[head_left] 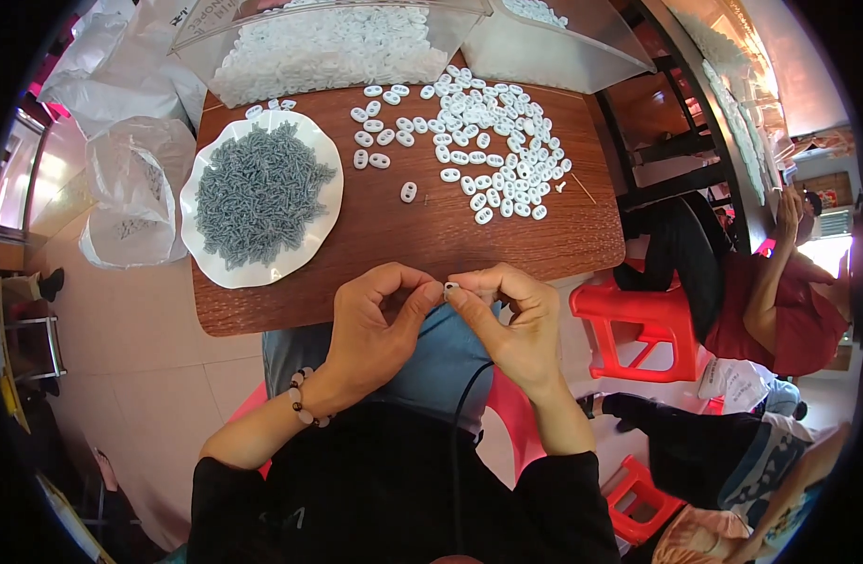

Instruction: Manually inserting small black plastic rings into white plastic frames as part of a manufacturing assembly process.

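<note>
My left hand (375, 320) and my right hand (514, 324) meet above my lap, just off the table's near edge. Between the right thumb and fingertips sits a small white oval piece (450, 290), mostly covered by the fingers, a dark hole showing. The left thumb and forefinger are pinched right beside it; what they hold, if anything, is too small and hidden to name. A white scalloped plate (329, 209) on the table's left carries a heap of small grey ribbed plugs (262, 193). Spread over the right are many white oval two-hole pieces (409, 193).
Clear bins (323, 56) of white pieces stand along the back of the brown table (375, 240). A plastic bag (98, 216) hangs at the left. Thin stick (585, 188) at right. Red stools (638, 324) and two other people (779, 320) are to the right.
</note>
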